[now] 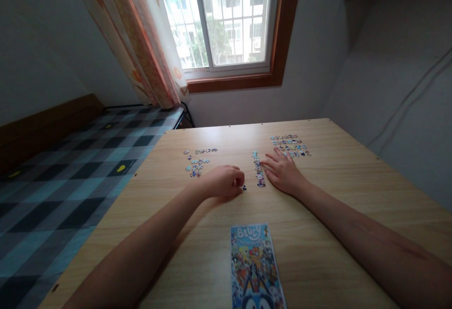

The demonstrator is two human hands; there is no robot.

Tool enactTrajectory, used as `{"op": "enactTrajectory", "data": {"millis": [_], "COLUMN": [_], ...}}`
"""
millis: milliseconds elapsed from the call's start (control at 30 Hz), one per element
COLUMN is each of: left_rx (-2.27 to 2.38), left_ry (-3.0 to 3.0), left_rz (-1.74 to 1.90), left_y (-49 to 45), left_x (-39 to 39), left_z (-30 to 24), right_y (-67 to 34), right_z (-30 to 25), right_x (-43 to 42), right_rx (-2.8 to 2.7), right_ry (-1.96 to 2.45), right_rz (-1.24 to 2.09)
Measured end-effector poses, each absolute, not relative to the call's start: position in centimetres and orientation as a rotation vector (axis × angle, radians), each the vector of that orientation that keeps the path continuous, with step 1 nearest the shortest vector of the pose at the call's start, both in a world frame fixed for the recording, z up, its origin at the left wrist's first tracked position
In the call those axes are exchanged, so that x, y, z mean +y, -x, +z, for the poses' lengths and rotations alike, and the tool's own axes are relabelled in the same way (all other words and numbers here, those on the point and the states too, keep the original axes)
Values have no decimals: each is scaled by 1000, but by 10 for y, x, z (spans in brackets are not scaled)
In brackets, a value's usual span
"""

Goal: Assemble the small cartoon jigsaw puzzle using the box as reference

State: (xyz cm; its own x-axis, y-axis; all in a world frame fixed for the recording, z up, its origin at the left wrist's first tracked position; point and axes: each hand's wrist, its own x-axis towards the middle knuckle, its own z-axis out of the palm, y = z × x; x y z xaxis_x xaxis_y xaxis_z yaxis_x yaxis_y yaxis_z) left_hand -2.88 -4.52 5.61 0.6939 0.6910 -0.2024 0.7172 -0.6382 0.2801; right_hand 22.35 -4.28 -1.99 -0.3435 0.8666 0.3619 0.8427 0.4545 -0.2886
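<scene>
My left hand (228,181) is closed, its fingertips pinched at a small dark blue puzzle piece (244,187) on the table. Just right of it stands a narrow upright strip of joined puzzle pieces (259,170). Flat on the wood, with fingers spread, my right hand (282,170) touches or nearly touches the right side of that strip. Beyond the right hand lie several rows of loose puzzle pieces (287,143). More loose pieces (196,170) are scattered to the left of my left hand, with a short row of pieces (206,151) behind them.
A colourful Bluey picture sheet or box (256,266) lies at the near side of the wooden table (328,252). To the left is a bed with a checked cover (77,182). A curtain (141,36) hangs beside the barred window (236,22) behind the table.
</scene>
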Motion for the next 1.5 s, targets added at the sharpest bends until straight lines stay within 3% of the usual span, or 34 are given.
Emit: {"op": "enactTrajectory", "data": {"millis": [333, 700, 1500], "left_rx": [1272, 1346, 1307], "left_ry": [-2646, -2551, -2693], "left_rz": [-145, 135, 209], "left_y": [18, -1, -5], "left_x": [-55, -64, -71], "left_z": [58, 38, 35], "right_y": [-229, -227, -226], "right_z": [-18, -14, -18], "right_x": [-42, -43, -39], "right_rx": [-2290, -2332, -2327], "right_ry": [1085, 1093, 1026], "right_rz": [145, 246, 308]}}
